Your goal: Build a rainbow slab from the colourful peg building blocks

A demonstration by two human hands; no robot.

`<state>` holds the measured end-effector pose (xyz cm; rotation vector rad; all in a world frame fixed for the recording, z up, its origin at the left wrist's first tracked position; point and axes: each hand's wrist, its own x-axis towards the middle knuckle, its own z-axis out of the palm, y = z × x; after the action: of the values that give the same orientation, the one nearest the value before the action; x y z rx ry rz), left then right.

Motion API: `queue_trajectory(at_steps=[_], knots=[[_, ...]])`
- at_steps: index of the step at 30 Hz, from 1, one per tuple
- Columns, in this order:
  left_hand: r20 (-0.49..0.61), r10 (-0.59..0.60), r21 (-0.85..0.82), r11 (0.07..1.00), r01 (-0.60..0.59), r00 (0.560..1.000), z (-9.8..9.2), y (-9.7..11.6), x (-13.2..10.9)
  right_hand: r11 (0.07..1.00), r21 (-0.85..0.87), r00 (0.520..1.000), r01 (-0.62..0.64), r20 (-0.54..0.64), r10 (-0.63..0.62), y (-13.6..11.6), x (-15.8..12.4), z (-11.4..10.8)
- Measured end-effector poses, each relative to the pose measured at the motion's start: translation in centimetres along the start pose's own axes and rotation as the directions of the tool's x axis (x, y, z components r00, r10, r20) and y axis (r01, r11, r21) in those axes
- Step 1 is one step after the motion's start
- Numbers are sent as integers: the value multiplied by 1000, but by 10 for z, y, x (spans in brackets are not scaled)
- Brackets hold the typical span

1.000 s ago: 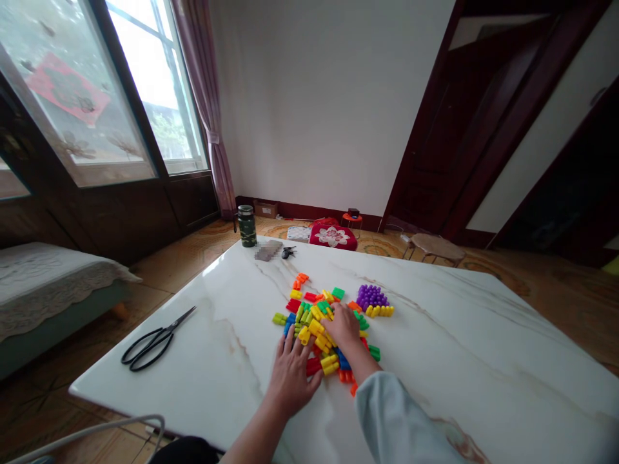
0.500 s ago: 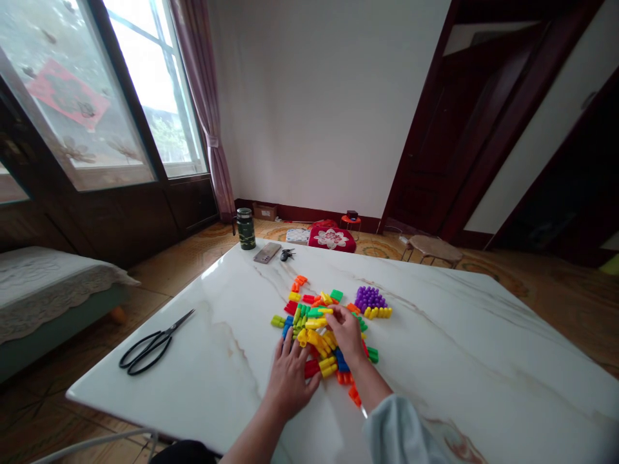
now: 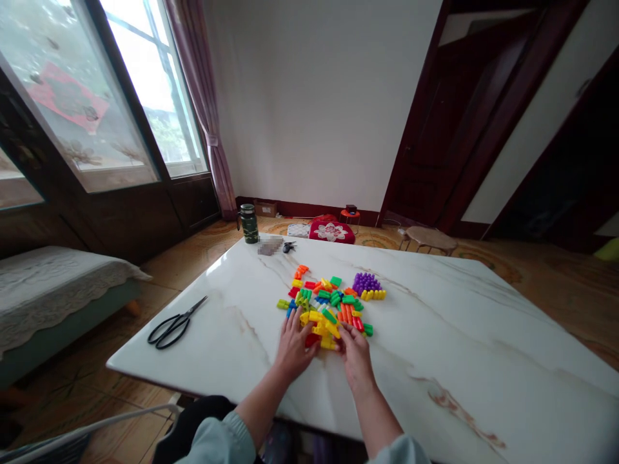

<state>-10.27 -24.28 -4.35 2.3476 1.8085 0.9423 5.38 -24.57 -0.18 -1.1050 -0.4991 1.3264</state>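
A heap of small plastic building blocks [image 3: 329, 306] in yellow, green, red, orange and blue lies on the white marble table [image 3: 435, 348]. My left hand [image 3: 294, 345] rests flat at the heap's near left edge, fingers spread and touching yellow and red blocks. Beside it, my right hand [image 3: 355, 354] lies at the near right edge, its fingertips against a yellow block [image 3: 329, 343]. A purple block cluster [image 3: 365, 282] with a yellow row sits at the heap's far right.
Black scissors [image 3: 175, 323] lie on the table's left part. At the far left corner stand a camouflage bottle [image 3: 249, 223], a blurred flat object [image 3: 269, 245] and keys [image 3: 289, 246]. A bed [image 3: 53, 290] is left, a low stool [image 3: 428, 238] and red cushion [image 3: 331, 231] beyond.
My right hand pulled back from the heap's middle to its near edge. The blocks are gathered closer. The camera shifted back, so the table's near edge and both sleeves show.
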Motion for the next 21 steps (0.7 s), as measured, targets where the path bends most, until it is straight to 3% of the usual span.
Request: queue_trajectory(at_steps=[5,9,12,15,17,21], knots=[[47,-187,-63,980,190,981,-17,2,19,989,120,994,-85,-54,92,-1,-12,-14],[-11,-161,-309,939,150,987,-31,16,40,957,228,981,-181,-30,193,-2,-16,-15],[101,-62,-613,782,111,993,-29,31,43,913,277,951,-299,5,310,-3,-20,-12],[206,-22,-750,639,172,978,-19,39,38,891,295,934,-346,16,358,-2,-23,-12],[177,-113,-746,632,209,978,-15,39,39,901,288,941,-324,-4,339,-1,-24,-17],[-5,-312,-623,744,241,950,-14,33,61,934,285,961,-214,-111,254,1,-20,-32]])
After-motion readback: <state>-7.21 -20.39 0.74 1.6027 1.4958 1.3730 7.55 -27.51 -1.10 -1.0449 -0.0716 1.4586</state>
